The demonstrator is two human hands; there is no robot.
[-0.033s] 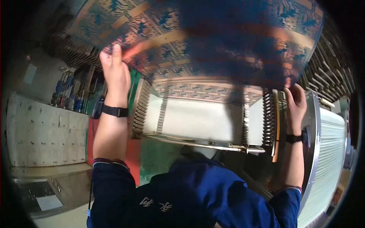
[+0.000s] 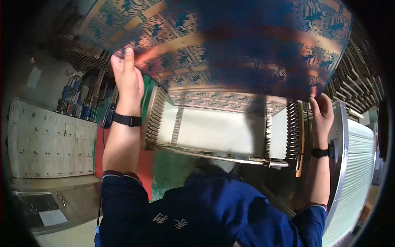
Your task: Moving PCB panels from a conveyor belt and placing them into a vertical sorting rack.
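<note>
A large printed circuit board panel (image 2: 181, 45), copper-coloured with dark blue patterning, is held up across the top of the view. My left hand (image 2: 128, 82) is closed on its left edge, thumb lying on the patterned face. At the lower right corner my right hand (image 2: 322, 113) pinches the panel between thumb and fingers. Below it stands a slotted rack (image 2: 153, 119) with a white base and toothed sides. Another patterned panel (image 2: 218, 100) is upright at the rack's far side, partly covered by the held one. A dark shadow crosses the held panel's middle.
Grey lockers (image 2: 51, 142) line the left, above a metal counter (image 2: 78, 197). A ribbed, pale panel in a metal frame (image 2: 358, 164) stands close beside my right arm. More slotted racking (image 2: 354, 82) is at the far right. The floor shows red (image 2: 142, 164) and green areas.
The view has shifted slightly, so my hands and the panel appear a little farther right. The hold on the panel is unchanged.
</note>
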